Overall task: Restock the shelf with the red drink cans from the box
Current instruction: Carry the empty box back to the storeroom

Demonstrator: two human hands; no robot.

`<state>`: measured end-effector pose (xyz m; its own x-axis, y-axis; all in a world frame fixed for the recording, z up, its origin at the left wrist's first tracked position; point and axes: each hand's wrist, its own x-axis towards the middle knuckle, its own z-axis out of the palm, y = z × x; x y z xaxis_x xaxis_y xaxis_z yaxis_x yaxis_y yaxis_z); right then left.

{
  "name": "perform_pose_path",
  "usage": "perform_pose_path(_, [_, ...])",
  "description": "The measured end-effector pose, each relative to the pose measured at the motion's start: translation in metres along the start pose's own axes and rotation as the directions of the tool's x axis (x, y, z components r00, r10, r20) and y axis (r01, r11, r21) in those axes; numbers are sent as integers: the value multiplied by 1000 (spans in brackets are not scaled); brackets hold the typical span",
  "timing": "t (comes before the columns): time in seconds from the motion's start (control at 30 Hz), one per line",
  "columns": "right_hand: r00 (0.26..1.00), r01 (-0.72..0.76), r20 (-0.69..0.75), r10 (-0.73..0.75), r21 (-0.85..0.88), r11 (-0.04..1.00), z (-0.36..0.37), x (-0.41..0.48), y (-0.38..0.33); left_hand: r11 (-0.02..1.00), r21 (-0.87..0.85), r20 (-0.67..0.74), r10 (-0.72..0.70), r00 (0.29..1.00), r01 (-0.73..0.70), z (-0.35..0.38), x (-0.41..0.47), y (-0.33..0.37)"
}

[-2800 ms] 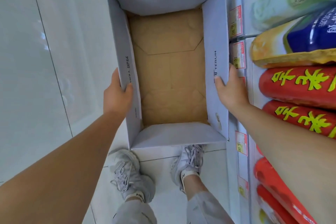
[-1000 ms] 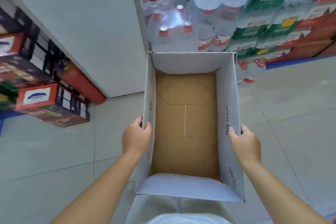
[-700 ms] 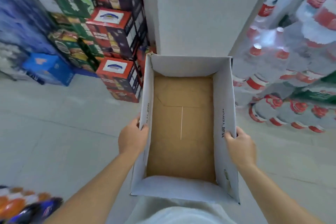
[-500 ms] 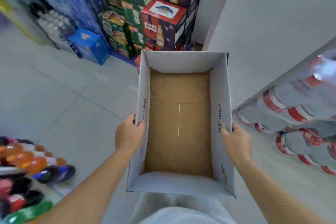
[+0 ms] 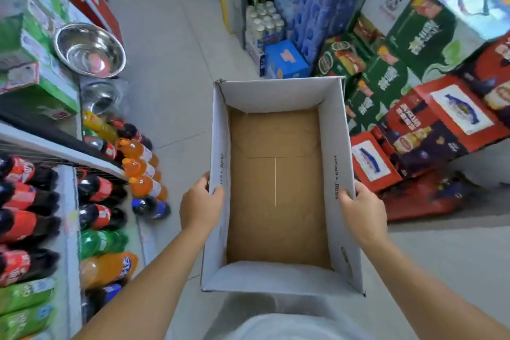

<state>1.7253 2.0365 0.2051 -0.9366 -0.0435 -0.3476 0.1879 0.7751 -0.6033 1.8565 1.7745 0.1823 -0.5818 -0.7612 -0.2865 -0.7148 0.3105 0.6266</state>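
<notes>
I carry an open white cardboard box in front of my body. Its brown bottom is bare and no red can lies in it. My left hand grips the left wall of the box, thumb inside over the rim. On the opposite wall my right hand holds the same way, thumb curled over the edge. No red drink cans show in view.
A shelf with cola, orange and green soda bottles runs along the left. A steel bowl sits on green cartons above it. Stacked red and green drink cartons and blue water packs stand at right and ahead. Grey floor tiles lie between.
I have turned left with the box held in both hands: the wall and water bottles slid out to the right, the soda shelf came in on the left. The grip is unchanged.
</notes>
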Motion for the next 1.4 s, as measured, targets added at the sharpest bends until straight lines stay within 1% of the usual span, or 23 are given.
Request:
perform_pose_path(0.07, [998,65,28,-64,-29,997,15,35,-41,998,-27,-37,-62,997,61,-12,32,2])
perform_pose_path(0.23, [976,180,141,-168,-77,981,65,108,-141,987,-64,-112,-155,981,149,-41,127,1])
perform_pose_path(0.33, [969,195,170,-179,-79,978,105,152,-199,977,-76,-102,-207,973,200,-60,200,-4])
perform_pose_path(0.43, [968,177,192,-161,-69,982,140,189,-256,970,-93,-95,-232,968,223,-85,272,1])
perform_pose_path(0.5, [970,156,198,-141,-61,986,157,211,-292,967,-56,-105,-253,962,248,-103,317,6])
perform_pose_path(0.6, [971,137,205,-124,-50,989,180,246,-347,968,-23,-89,-253,963,252,-128,386,18])
perform_pose_path(0.73, [974,139,188,-129,-40,990,208,310,-419,974,-11,-86,-225,970,225,-143,481,43])
perform_pose_path(0.9, [971,182,170,-167,-80,980,250,417,-511,969,-63,-104,-242,965,237,-150,615,74])
perform_pose_path(0.97, [968,193,185,-173,-102,976,265,463,-554,965,-88,-131,-257,957,247,-160,666,94])
perform_pose_path(1.07, [958,223,213,-193,-128,966,283,521,-624,965,-53,-163,-264,951,258,-179,745,121])
perform_pose_path(1.17, [951,241,229,-207,-131,962,300,574,-695,955,-83,-176,-296,939,286,-200,817,142])
perform_pose_path(1.3, [939,275,250,-235,-140,951,339,644,-780,952,-85,-197,-305,932,294,-224,923,159])
perform_pose_path(1.4, [943,269,243,-230,-144,952,376,698,-841,953,-79,-188,-303,934,293,-237,1012,166])
